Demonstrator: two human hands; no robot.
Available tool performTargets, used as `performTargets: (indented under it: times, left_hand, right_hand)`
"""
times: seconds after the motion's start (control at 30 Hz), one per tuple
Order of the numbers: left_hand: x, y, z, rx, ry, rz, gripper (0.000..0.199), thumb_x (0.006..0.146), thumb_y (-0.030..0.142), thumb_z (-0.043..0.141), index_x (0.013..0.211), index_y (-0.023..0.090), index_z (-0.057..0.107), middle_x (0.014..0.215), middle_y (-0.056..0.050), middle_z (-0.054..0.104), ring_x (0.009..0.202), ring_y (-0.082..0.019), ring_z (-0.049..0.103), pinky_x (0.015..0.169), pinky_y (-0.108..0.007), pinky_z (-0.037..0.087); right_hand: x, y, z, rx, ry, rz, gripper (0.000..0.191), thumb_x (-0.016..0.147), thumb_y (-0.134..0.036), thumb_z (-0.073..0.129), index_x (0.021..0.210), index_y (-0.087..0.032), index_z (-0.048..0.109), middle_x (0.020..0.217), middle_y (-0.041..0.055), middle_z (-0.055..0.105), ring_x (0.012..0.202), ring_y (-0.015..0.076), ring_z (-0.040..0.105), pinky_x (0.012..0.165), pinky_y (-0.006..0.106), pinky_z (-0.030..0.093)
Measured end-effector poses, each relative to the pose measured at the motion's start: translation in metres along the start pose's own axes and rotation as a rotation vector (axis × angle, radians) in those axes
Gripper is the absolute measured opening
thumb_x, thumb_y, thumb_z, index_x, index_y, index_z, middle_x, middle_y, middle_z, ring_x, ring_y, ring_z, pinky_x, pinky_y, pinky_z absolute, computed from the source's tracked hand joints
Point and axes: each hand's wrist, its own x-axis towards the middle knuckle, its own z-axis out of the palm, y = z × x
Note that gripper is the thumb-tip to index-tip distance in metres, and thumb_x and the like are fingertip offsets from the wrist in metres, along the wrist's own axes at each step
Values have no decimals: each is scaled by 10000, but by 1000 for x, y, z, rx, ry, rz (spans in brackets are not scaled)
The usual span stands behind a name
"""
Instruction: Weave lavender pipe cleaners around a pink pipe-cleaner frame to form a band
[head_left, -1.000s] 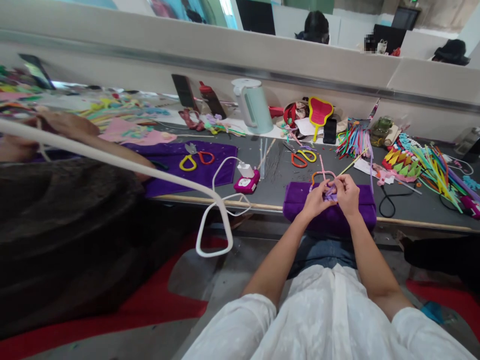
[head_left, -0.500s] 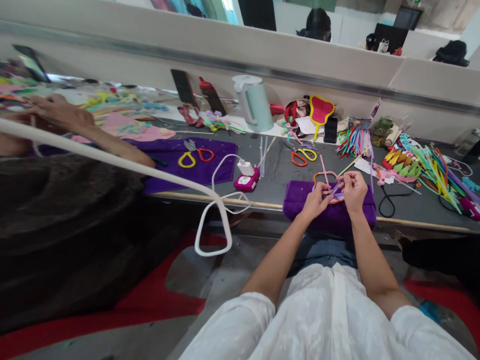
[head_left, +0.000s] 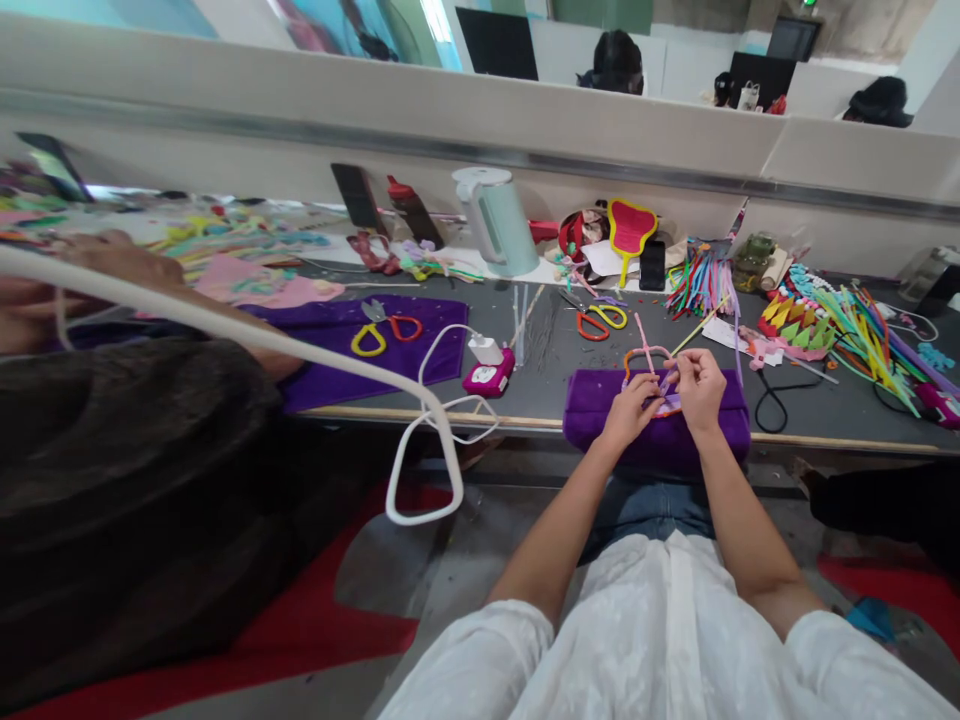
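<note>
Over a purple cloth bundle (head_left: 592, 410) at the table's front edge, both hands hold a small shape of bent fuzzy stems (head_left: 646, 352) in pink, orange and lilac. My left hand (head_left: 631, 408) pinches its left side, fingers closed. My right hand (head_left: 699, 388) is closed beside it, fingertips pinching a lilac stem. The two hands' fingertips nearly meet, and they partly cover the shape. Orange-and-yellow scissors (head_left: 594, 322) lie on the table beyond my left hand.
A kettle (head_left: 504, 225), red-capped bottle (head_left: 414, 215) and phone (head_left: 652, 265) stand or lie further back. Colourful stems (head_left: 701, 285) are bunched behind my right hand. A white looped frame (head_left: 427, 518) crosses on the left, where a person's hands (head_left: 112, 265) work near purple cloth (head_left: 435, 340).
The view has shifted slightly, so the table items appear a little lower and further left. My right fingers have moved in closer to my left fingertips at the lilac stem.
</note>
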Motion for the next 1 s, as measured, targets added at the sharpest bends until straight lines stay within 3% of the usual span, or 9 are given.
performTargets:
  times: [0.27, 0.5, 0.67, 0.83, 1.0]
  left_hand:
    - [1, -2, 4, 52, 13, 20, 209, 853, 239, 567, 1049, 223, 637, 1182, -78, 620, 1103, -193, 591, 894, -322, 496]
    - [-2, 2, 6, 136, 112, -65, 155, 854, 260, 565, 966, 225, 666, 1084, -56, 653, 949, -167, 637, 749, -258, 509]
    - [-1, 7, 3, 44, 116, -91, 178, 887, 296, 530, 780, 202, 637, 956, -41, 631, 781, -122, 616, 681, -233, 482]
    - [-1, 8, 1, 32, 93, -65, 178, 895, 269, 507, 765, 198, 605, 929, -45, 618, 819, -139, 603, 726, -254, 481]
    - [-2, 6, 0, 27, 69, -42, 161, 893, 205, 469, 816, 196, 610, 928, -59, 614, 879, -161, 597, 770, -283, 486]
  right_hand:
    - [-11, -7, 10, 48, -86, 11, 204, 880, -413, 499, 864, -218, 555, 798, 23, 714, 574, 137, 641, 558, 252, 517]
    - [-13, -9, 10, 74, -176, -19, 187, 883, -386, 503, 914, -216, 575, 872, 34, 707, 652, 138, 654, 653, 263, 529]
    - [4, 21, -8, 146, -273, 49, 330, 875, -354, 486, 1170, -215, 531, 1010, 63, 693, 641, 128, 629, 593, 264, 517]
    - [0, 62, -6, -62, -401, 18, 274, 774, -198, 522, 1003, -226, 671, 995, 37, 690, 920, 179, 628, 871, 356, 484]
    - [-9, 74, 4, -106, -439, -14, 207, 758, -205, 535, 903, -220, 683, 934, 30, 658, 801, 164, 598, 769, 309, 479]
